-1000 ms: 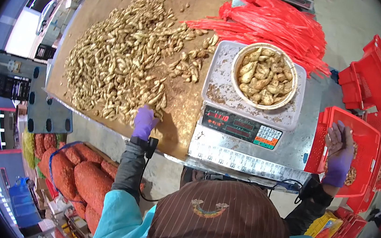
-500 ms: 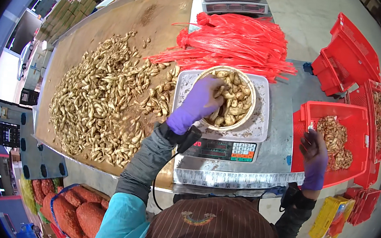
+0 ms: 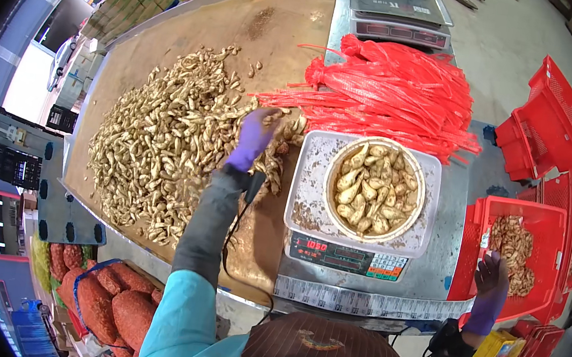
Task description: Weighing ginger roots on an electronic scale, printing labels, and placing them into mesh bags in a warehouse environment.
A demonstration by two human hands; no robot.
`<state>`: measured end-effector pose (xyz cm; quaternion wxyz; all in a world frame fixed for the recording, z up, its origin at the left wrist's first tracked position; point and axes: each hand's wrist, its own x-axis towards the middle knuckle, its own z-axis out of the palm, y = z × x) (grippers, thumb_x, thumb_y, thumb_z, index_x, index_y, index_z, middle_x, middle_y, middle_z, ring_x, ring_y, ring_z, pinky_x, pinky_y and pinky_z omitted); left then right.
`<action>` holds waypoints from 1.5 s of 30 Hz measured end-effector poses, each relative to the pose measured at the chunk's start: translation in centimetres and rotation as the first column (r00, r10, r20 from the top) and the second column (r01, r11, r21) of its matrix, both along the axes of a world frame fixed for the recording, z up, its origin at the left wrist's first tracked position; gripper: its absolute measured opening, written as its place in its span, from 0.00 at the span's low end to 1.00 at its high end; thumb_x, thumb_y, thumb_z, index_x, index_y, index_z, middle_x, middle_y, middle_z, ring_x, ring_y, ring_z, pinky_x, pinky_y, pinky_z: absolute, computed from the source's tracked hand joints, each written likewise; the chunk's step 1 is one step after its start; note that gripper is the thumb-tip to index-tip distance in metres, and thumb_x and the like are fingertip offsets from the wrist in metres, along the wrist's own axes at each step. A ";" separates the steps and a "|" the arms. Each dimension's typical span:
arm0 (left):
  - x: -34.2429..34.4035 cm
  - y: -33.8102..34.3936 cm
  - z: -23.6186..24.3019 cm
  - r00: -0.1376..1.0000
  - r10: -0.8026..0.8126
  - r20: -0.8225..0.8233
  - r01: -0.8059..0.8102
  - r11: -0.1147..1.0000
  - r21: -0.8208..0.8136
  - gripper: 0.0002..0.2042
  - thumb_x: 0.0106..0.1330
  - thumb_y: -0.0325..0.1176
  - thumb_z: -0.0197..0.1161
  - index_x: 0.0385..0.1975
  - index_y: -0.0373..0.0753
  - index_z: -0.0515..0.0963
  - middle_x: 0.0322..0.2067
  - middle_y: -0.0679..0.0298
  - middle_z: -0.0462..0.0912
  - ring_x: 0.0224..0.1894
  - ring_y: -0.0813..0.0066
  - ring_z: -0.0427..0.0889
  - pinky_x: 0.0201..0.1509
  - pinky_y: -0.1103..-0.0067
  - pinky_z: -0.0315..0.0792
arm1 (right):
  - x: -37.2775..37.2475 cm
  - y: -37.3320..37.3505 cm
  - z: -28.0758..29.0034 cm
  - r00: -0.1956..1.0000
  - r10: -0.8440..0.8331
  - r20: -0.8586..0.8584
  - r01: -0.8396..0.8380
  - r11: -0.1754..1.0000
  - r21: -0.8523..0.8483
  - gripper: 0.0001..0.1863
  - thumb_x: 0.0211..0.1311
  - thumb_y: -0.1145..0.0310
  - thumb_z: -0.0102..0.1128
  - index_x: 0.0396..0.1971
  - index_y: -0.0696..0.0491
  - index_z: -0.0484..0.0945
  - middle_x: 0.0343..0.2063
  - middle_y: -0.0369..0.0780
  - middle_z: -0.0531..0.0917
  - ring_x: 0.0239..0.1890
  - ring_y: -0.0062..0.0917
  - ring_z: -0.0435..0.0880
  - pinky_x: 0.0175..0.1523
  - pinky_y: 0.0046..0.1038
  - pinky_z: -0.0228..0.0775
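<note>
My left hand (image 3: pixel 255 136), in a purple glove, reaches down at the right edge of a big pile of tan, pear-shaped bulbs or roots (image 3: pixel 163 143). Its fingers are stretched toward the pile, and I see nothing held in them. To its right, a round pale tub (image 3: pixel 330 190) holds more of the same bulbs (image 3: pixel 378 189). The tub stands on the white pan (image 3: pixel 307 181) of a digital scale (image 3: pixel 344 256) with a lit red display. My right hand (image 3: pixel 490 290), gloved with dark fingertips, hangs with fingers apart beside a red crate (image 3: pixel 547 243).
Red mesh bags (image 3: pixel 401 93) lie heaped behind the tub. A second scale (image 3: pixel 400 8) stands beyond them. Inside the red crate are bagged bulbs (image 3: pixel 512 250); more red crates (image 3: pixel 554 117) stand at the right. Full red sacks (image 3: pixel 133 316) sit at lower left.
My left hand has left the tub and moved left to the pile. My right hand stays beside the red crate. The whole view has shifted, so the table appears farther right and lower.
</note>
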<state>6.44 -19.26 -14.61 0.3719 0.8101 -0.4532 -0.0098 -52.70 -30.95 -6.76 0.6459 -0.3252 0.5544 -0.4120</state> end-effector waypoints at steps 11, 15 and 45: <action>0.9 -0.6 2.7 0.978 0.034 0.207 -0.075 0.978 0.194 0.13 0.52 0.40 0.61 0.20 0.34 0.74 0.20 0.54 0.77 0.25 0.57 0.77 0.31 0.69 0.69 | 7.5 1.0 4.9 0.987 0.143 -0.074 -0.146 0.989 -0.037 0.20 0.61 0.55 0.51 0.45 0.55 0.74 0.37 0.35 0.79 0.37 0.21 0.77 0.44 0.24 0.67; -6.6 10.3 14.3 0.976 0.010 -0.215 -0.023 0.998 -0.057 0.06 0.49 0.29 0.58 0.20 0.34 0.71 0.18 0.60 0.73 0.24 0.72 0.74 0.29 0.76 0.68 | 18.2 4.9 7.5 0.558 0.824 -0.096 -0.812 0.518 -0.271 0.23 0.65 0.59 0.44 0.54 0.58 0.65 0.46 0.43 0.75 0.47 0.27 0.74 0.53 0.30 0.65; -28.2 14.0 14.8 0.726 0.037 -0.686 -0.404 0.831 -0.383 0.07 0.67 0.30 0.52 0.28 0.35 0.71 0.21 0.70 0.71 0.26 0.85 0.67 0.28 0.85 0.64 | 24.6 16.6 5.6 0.760 0.623 -0.185 -0.613 0.591 -0.525 0.08 0.50 0.71 0.65 0.20 0.60 0.77 0.19 0.37 0.75 0.20 0.16 0.70 0.27 0.19 0.60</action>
